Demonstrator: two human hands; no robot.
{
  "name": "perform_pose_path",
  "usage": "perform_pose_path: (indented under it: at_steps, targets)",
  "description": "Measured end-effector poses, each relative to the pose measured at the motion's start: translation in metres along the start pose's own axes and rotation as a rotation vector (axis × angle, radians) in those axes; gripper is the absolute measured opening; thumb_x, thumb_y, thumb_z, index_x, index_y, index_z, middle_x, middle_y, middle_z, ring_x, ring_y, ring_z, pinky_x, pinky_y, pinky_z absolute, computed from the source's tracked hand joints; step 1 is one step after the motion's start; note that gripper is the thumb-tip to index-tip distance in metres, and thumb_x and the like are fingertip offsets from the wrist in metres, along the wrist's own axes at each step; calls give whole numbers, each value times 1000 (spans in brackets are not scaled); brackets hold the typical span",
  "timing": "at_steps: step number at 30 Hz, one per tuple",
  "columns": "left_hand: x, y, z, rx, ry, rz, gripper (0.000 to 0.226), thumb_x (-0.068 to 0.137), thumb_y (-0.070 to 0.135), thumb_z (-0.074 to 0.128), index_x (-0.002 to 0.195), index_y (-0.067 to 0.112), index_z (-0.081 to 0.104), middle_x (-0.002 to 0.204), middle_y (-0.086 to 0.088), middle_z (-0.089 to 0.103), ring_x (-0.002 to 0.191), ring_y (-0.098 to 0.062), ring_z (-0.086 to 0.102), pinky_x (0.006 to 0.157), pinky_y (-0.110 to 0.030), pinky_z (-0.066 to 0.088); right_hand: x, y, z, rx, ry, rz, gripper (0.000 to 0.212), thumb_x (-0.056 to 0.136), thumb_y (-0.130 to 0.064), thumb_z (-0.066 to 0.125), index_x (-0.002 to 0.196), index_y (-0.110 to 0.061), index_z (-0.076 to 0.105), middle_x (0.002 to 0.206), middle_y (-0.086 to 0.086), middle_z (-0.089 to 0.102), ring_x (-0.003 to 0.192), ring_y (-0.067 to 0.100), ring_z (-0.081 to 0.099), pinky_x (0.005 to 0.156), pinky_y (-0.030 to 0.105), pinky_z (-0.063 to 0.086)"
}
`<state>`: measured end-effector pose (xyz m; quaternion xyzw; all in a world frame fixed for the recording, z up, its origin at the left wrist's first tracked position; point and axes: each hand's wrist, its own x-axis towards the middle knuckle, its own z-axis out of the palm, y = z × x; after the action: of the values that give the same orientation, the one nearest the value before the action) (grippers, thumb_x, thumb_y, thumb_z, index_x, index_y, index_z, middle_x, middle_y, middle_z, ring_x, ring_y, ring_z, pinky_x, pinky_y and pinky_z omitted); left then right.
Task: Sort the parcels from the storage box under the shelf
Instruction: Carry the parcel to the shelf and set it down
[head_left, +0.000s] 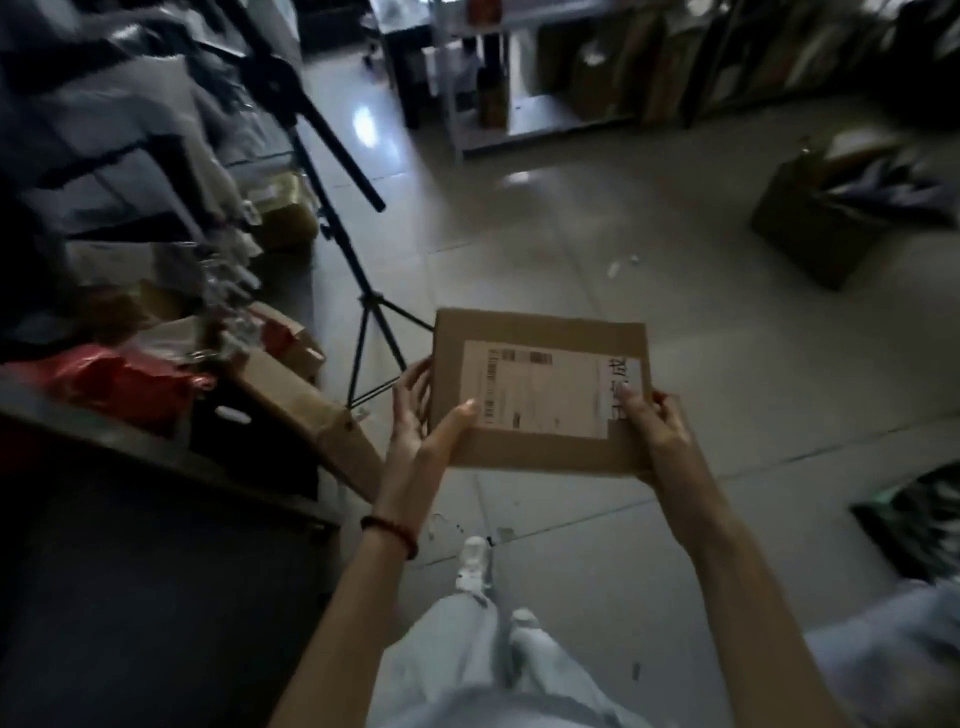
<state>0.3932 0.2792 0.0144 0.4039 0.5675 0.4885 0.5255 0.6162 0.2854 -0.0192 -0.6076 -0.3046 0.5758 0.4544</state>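
Held level above the tiled floor, the flat cardboard parcel looks light and stiff, so the left hand and right hand gripping its opposite edges should suffice.

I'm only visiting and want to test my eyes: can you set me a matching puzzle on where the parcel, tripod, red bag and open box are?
Things:
1 parcel
2 tripod
3 red bag
4 open box

Places:
A on the floor, far right
B held by the left hand and right hand
C in the clutter at left
D standing on the floor, left of centre

Pairs: 1-B, 2-D, 3-C, 4-A
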Motion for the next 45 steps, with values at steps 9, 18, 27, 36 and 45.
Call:
perform_pose_path:
  at_steps: [9, 18, 27, 36, 45]
  targets:
    - [150, 5, 14, 153, 113, -54, 47, 87, 37, 63, 131, 37, 46, 115, 11, 61, 104, -7, 58, 80, -21, 47, 117, -59, 25, -111, -25, -72, 50, 73, -60, 61, 115, -35, 53, 117, -10, 64, 102, 4, 64, 83, 35, 56]
    - [287, 51, 48, 85, 150, -150, 41, 80, 37, 72, 115, 33, 50, 107, 10, 61, 96, -7, 59, 78, -26, 48, 224, -121, 30, -94, -26, -94, 38, 90, -47, 50, 125, -31, 52, 116, -12, 64, 101, -1, 63, 64, 19, 55]
    - [393, 81, 106, 219, 62, 12, 67, 66, 58, 62, 129, 37, 50, 124, 8, 60, 110, -9, 59, 84, -19, 47, 363, -183, 5, -85, -48, -122, 25, 98, -41, 44, 120, -34, 54, 114, -8, 67, 98, 1, 64, 67, 19, 52]
    - [480, 95, 143, 228, 190, 26, 73, 71, 53, 61, 139, 31, 45, 127, 7, 59, 115, -14, 57, 92, -29, 50, 490, -250, 8, -148, -219, -132, 37, 94, -42, 47, 129, -30, 52, 114, -8, 66, 103, 5, 63, 72, 25, 53]
    - [621, 117, 137, 260, 375, 112, 57, 86, 44, 58, 140, 31, 43, 130, 5, 57, 112, -11, 58, 79, -12, 48, 643, -326, 76, -264, -381, -160, 33, 98, -34, 47, 130, -26, 49, 112, -12, 63, 87, -9, 64, 60, 14, 52]
